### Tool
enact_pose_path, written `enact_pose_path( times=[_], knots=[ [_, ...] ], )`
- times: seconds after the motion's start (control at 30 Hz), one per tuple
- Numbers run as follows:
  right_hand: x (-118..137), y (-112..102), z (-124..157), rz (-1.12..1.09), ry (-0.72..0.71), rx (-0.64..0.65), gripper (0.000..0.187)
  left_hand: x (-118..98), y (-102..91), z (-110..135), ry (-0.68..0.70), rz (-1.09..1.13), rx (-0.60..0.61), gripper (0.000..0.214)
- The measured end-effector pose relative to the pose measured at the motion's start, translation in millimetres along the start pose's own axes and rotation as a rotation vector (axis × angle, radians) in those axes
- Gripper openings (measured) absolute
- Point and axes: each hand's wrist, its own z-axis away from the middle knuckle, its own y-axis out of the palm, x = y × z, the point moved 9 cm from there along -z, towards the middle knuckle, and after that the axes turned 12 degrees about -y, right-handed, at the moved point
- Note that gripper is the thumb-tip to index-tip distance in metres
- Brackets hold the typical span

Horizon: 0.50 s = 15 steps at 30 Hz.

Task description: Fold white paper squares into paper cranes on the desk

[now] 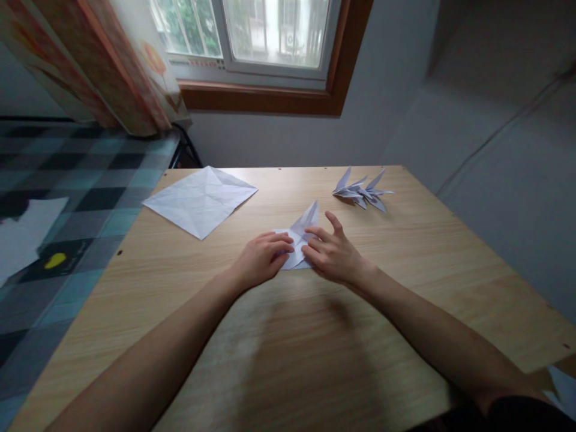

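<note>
Over on the left of the worktop (292,360) there's a creased square sheet (200,201) lying flat. In the middle the left hand (263,258), fingers loosely curled, and the right hand (333,255), fingers spread flat, both press on a half-folded paper (302,231) between them, and to the right sit some pointy folded paper shapes (362,192).

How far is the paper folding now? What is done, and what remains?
Done: pointed folded paper figures lie on the table, far right. In hand: the left hand and right hand press a partly folded white sheet, one flap standing up. Left: that piece seems unfinished, and a creased sheet lies open and flat at the far left.
</note>
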Motion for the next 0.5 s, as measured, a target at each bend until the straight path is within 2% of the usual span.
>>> enact_pose_path(
  times=[0.2,0.5],
  knots=[
    [-4.7,6.7,-0.4,-0.041,0.065,0.014,0.025,-5.9,-2.0,-1.9,-0.010,0.027,0.043,0.027],
    [-29.9,19.3,11.7,-0.251,0.356,-0.045,0.032,-1.3,1.6,-0.1,-0.042,-0.015,0.041,0.019]
  ],
)
